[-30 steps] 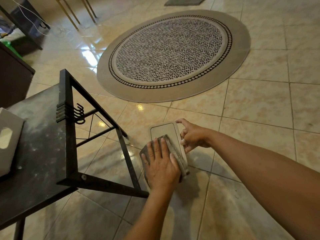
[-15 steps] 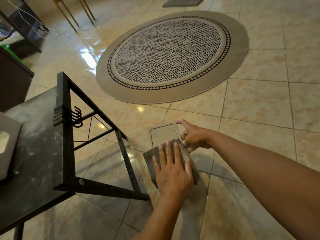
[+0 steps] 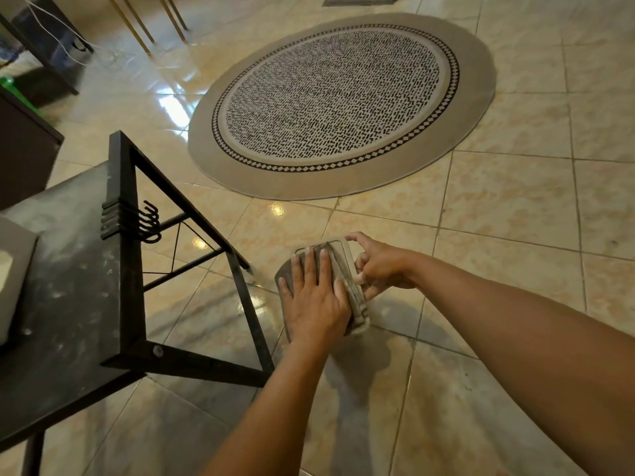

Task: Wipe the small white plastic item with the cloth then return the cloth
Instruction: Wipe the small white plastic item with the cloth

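A small white plastic item (image 3: 343, 248), flat with rounded corners, is held in the air above the tiled floor. My right hand (image 3: 381, 266) grips its right edge with fingers and thumb. A folded grey cloth (image 3: 347, 286) lies over most of the item's face. My left hand (image 3: 314, 297) presses flat on the cloth, fingers spread, covering it almost to the item's far edge. Only the item's top rim and right corner show.
A dark dusty table (image 3: 68, 304) with a black metal frame (image 3: 123, 242) and hooks stands at the left; a white box (image 3: 13, 269) rests on it. A round patterned rug (image 3: 340, 101) lies farther away on the floor. Dark furniture (image 3: 24, 149) is at the far left.
My left hand has slid the cloth away from me, up over the item's face, after first pulling it back toward me. My right hand keeps its grip on the item.
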The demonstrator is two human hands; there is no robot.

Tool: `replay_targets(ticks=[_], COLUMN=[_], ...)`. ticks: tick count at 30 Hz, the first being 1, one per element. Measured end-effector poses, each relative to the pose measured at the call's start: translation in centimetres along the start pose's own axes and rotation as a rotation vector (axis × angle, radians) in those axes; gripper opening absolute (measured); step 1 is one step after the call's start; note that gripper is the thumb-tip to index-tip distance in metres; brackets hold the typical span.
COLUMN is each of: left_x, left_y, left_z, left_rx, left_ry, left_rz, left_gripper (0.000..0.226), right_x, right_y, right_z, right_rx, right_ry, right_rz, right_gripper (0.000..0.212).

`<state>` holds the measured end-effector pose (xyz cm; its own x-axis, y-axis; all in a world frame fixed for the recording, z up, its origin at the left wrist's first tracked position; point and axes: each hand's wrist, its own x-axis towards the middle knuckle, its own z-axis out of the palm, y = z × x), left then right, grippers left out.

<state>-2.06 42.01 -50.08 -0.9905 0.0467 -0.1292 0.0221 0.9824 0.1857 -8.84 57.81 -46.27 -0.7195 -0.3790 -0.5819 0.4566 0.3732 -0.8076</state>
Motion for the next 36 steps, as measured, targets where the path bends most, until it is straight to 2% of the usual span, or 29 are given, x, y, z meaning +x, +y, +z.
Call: replay_targets(ticks=[4,8,11,12,16,20,25,30,34,36], left_x=[1.3,2.5,1.6,1.6,2.6,1.8,2.9,2.6,3.9,2.9], left_y=[0.8,0.0,-0.9,-1.4,-1.3,-0.9,-0.8,0.1,-0.3,0.6], left_z=[-0.5,-0.9,-0.5,-0.6,-1.0,-0.4,-0.4,0.6,-0.5,-0.3], left_rx=[0.086,0.054,0.085,0.090,0.054,0.102,0.066,0.061,-0.043,-0.037], left_ry=[-0.030,-0.015,-0.045,-0.043,0.000,-0.005,0.017,0.029,0.025,0.010], left_rz=[0.252,0.172,0.387,0.409,0.244,0.449,0.122,0.125,-0.108,-0.118], left_gripper=[0.060,0.060,0.062,0.060,0.059,0.057,0.062,0.060,0.062,0.069], right_x=[-0.6,-0.4,-0.4,-0.3,-0.1,-0.7,0.2,0.1,0.5,0.3], right_y=[0.3,-0.2,-0.1,-0.1,-0.4,0.0,-0.6,-0.2,-0.4,-0.4], right_z=[-0.7,-0.1,-0.2,-0.1,-0.1,-0.7,0.3,0.0,0.5,0.2], right_rx=[0.045,0.037,0.090,0.097,0.043,0.089,0.007,0.042,0.019,0.027], right_ry=[-0.015,-0.026,-0.046,-0.049,-0.042,-0.037,-0.032,-0.030,-0.027,-0.036], right_rz=[0.015,0.003,0.016,0.017,0.013,0.026,0.010,0.016,0.002,0.001], right_gripper=[0.100,0.100,0.101,0.101,0.099,0.099,0.103,0.103,0.101,0.100])
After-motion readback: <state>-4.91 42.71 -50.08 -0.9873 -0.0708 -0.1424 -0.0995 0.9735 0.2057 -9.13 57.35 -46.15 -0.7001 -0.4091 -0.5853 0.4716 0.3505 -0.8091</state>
